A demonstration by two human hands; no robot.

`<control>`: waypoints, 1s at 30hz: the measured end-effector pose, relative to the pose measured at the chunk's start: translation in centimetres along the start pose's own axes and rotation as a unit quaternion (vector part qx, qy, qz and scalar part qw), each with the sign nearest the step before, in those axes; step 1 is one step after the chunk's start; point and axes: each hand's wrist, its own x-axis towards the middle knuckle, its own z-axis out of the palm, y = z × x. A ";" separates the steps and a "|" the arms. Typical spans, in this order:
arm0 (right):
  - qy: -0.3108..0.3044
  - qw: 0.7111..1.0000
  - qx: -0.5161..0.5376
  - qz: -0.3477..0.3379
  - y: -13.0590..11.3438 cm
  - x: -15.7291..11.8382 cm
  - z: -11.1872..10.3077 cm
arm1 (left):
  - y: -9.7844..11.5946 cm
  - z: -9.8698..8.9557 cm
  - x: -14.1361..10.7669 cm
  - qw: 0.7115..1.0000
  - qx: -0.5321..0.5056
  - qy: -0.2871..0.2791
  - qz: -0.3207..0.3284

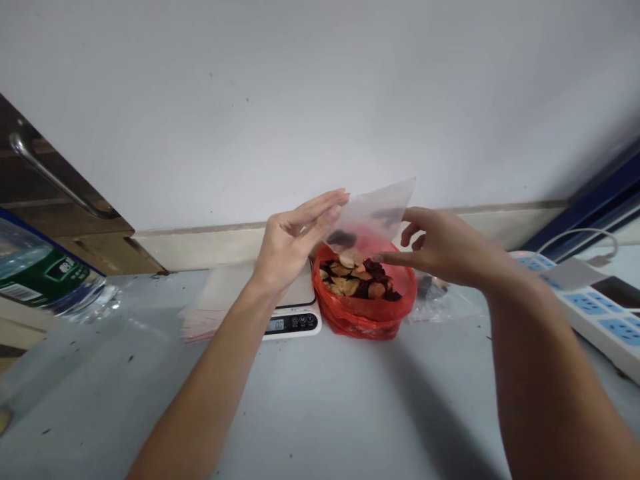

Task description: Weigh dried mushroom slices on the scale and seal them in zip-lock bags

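Observation:
My left hand [295, 237] pinches a translucent plastic bag [383, 203] by its left side and holds it tilted above a red plastic bag [367, 317]. The red bag stands open, filled with dried slices [345, 285] in tan, reddish and dark tones. A dark patch shows through the translucent bag near its lower left. My right hand [435, 243] is at that bag's right edge, fingers apart. One digit stretches left over the dried slices; another reaches behind or into the translucent bag, I cannot tell which.
A white digital scale [294, 325] reading 0.0 touches the red bag's left side. Flat translucent bags [210, 303] with red edges lie left of it. A large water bottle [55, 277] is at left, a power strip [595, 303] at right. A clear bag [443, 300] lies behind my right hand.

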 end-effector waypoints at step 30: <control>0.129 0.968 0.208 -0.045 -7.5 1.1 7.5 | 3.8 -15.4 -1.6 0.906 0.373 0.128 -0.155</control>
